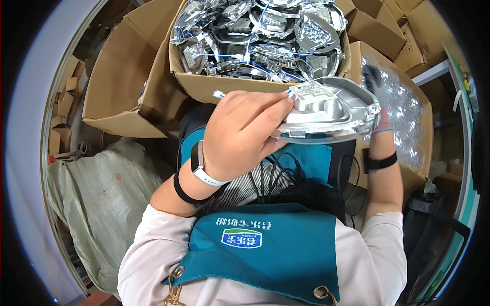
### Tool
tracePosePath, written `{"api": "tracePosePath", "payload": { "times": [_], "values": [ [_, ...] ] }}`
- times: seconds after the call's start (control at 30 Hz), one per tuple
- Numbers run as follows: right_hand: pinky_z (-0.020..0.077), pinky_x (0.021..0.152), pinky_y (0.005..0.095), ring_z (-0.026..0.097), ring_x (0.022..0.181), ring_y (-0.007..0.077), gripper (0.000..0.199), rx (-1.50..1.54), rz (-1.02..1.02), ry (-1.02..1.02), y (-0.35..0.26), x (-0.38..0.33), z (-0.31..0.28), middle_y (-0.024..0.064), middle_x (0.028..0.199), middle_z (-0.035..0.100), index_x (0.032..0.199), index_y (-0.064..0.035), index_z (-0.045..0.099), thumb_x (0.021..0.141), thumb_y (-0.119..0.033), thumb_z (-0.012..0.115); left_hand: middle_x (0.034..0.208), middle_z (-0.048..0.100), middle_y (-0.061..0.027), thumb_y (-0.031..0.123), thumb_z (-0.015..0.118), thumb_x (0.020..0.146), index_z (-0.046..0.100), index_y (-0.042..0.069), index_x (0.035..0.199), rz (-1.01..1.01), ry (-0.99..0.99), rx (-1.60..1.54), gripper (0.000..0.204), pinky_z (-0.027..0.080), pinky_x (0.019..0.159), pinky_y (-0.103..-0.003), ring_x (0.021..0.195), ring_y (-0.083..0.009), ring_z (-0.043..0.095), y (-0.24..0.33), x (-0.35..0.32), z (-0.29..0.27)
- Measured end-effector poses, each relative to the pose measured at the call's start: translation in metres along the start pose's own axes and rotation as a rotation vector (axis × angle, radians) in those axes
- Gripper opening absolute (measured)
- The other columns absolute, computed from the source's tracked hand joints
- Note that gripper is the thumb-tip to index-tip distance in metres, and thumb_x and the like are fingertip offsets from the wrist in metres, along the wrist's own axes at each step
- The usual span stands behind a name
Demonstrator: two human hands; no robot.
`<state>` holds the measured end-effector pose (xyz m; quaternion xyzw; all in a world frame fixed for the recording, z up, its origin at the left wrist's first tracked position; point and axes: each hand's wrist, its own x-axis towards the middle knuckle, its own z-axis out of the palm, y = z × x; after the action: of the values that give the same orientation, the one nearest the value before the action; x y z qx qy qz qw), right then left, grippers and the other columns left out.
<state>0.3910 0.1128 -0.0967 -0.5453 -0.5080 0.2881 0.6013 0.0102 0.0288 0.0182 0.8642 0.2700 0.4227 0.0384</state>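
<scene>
Silver housing (352, 108), in left hand (247, 122), near carton (206, 87)

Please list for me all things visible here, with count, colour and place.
Held lamp unit: 1, silver and clear, upper right of centre
Other lamp units: many, silver, in the top-centre box
Cardboard boxes: several, brown, across top and sides
Clear plastic packaging: uncounted, transparent, in the box at right
Sack: 1, pale grey-green, lower left
Cables: several, black, over the lap
Dark items: count unclear, black, lower right
Apron: 1, teal, on the person
Watch: 1, dark with white strap, left wrist
Bands: 2, black, one per forearm
Sleeves: 2, whitish, upper arms
Left hand: 1, bare, gripping the held lamp unit's left side
Right hand: 1, bare, mostly hidden beyond that unit; grip unclear
</scene>
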Motion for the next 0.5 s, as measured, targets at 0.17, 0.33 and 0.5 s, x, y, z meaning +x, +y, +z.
{"api": "tracePosePath", "payload": {
  "times": [0.17, 0.33, 0.5],
  "values": [
    [0.0462, 0.089, 0.0409, 0.061, 0.098, 0.0368, 0.05, -0.959, 0.22, 0.042, 0.12, 0.008, -0.153, 0.0223, 0.104, 0.066, 0.113, 0.0024, 0.06, 0.09, -0.042, 0.062, 0.109, 0.067, -0.0114, 0.015, 0.081, 0.065, 0.062, 0.003, 0.113, -0.171, -0.038, -0.127, 0.053, 0.05, 0.081, -0.037, 0.092, -0.0278, 0.065, -0.007, -0.012, -0.008],
    [0.0442, 0.1, 0.0484, 0.053, 0.12, 0.0445, 0.065, -1.685, 0.569, -0.949, 0.206, -0.054, -0.198, 0.0306, 0.133, 0.05, 0.133, -0.0094, 0.051, 0.081, -0.046, 0.064, 0.128, 0.06, -0.0125, 0.044, 0.058, 0.094, 0.04, 0.007, 0.141, -1.003, 0.073, -1.881, 0.062, 0.049, 0.093, -0.036, 0.107, -0.0215, 0.061, -0.032, -0.027, 0.008],
    [0.0457, 0.098, 0.049, 0.055, 0.12, 0.0394, 0.056, -1.743, 0.892, -1.051, 0.209, -0.041, -0.2, 0.0226, 0.135, 0.052, 0.134, -0.0092, 0.052, 0.084, -0.032, 0.063, 0.126, 0.058, -0.0084, 0.049, 0.064, 0.089, 0.05, 0.011, 0.137, -0.803, 0.067, -2.451, 0.063, 0.043, 0.093, -0.036, 0.11, -0.0201, 0.058, -0.049, -0.045, 0.019]
  ]
}}
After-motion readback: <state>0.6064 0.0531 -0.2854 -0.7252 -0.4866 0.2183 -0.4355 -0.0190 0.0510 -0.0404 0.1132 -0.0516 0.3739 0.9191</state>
